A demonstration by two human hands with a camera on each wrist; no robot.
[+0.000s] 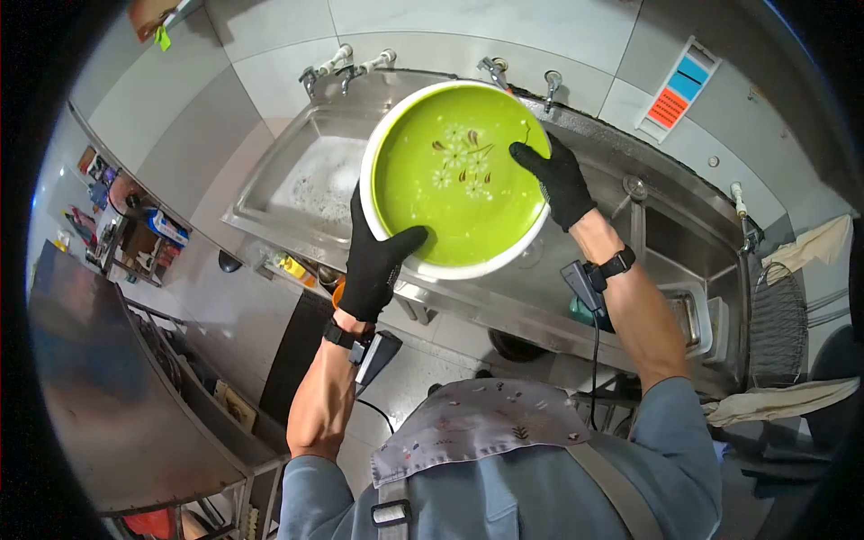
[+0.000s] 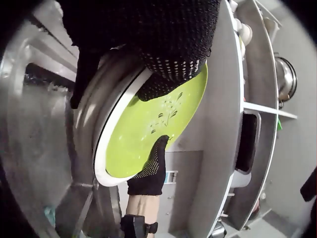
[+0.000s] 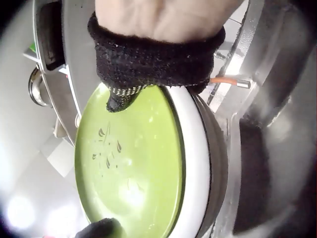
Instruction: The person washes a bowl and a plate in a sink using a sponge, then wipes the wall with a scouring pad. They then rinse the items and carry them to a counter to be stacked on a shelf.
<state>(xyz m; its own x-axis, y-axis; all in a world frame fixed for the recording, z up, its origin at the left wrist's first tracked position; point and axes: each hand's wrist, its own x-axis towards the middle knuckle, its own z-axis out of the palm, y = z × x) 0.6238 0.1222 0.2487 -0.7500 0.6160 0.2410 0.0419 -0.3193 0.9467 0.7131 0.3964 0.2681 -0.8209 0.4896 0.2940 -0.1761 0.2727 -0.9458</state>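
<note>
A green plate with a flower print [image 1: 463, 193] lies on top of a white-rimmed stack of plates or bowls [image 1: 372, 162], held over the metal sink. The gloved left hand [image 1: 373, 256] grips the stack's left side, thumb over the green plate. On the upper right side, the gloved right hand [image 1: 560, 180] grips it with its thumb on the green surface. In the left wrist view the white rim [image 2: 101, 163] shows below the green plate [image 2: 143, 134]. Beneath the white rim [image 3: 195, 163] in the right wrist view are darker layers; the fingers under the stack are mostly hidden.
A sink basin with suds [image 1: 319, 184] is at the left, and another basin [image 1: 679, 247] at the right. Taps [image 1: 553, 83] line the tiled wall. Clear containers [image 1: 688, 315] and a wire rack [image 1: 776, 333] stand at the right. Shelves [image 2: 262, 74] hold dishes and pans.
</note>
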